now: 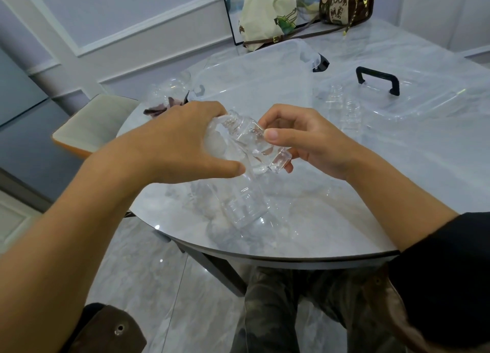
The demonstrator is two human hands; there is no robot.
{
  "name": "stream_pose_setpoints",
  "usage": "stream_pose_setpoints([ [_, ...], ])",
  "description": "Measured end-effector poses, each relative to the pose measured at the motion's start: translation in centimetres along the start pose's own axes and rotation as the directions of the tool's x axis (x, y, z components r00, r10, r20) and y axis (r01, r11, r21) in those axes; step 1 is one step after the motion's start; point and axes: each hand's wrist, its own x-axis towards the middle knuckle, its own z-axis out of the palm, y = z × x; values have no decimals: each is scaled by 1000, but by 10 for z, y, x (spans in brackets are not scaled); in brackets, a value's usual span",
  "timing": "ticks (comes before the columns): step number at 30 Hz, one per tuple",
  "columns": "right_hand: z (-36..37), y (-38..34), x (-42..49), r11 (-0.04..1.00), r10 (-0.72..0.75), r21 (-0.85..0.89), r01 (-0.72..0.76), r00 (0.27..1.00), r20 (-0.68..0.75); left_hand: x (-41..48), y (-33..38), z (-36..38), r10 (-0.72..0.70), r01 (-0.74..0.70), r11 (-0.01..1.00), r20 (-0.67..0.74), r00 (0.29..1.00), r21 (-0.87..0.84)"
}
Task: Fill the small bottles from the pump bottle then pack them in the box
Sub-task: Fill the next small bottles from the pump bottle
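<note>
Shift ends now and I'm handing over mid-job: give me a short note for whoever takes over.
Left hand grips the pump head of the large clear plastic pump bottle, which stands upright.
Right hand pinches a small clear square bottle, tilted, mouth at the nozzle.
Clear plastic box is open behind, black-handled lid beside it.
Done: unclear, fill level hard to read.
Left: finish filling, do the other small bottles, pack all.

2 hands: left hand (169, 140), right hand (305, 140). 1 pump bottle (238, 204). 1 tilted small bottle (257, 140), plus 2 upright small bottles (335, 98) (352, 113). 1 clear box (252, 87). 1 lid (424, 105) with 1 black handle (377, 80). 2 bags: 1 cloth bag (265, 13), 1 brown bag (347, 2). 1 chair (98, 121). 1 table (344, 206). Uncountable blur of clear bottles (172, 86) far left.
</note>
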Motion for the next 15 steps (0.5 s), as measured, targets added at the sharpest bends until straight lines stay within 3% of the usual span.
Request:
stream_pose_setpoints([
  [15,0,2,1,1000,-2,-9,2,1000,-2,-3,12,-12,-79,82,989,-27,996,120],
])
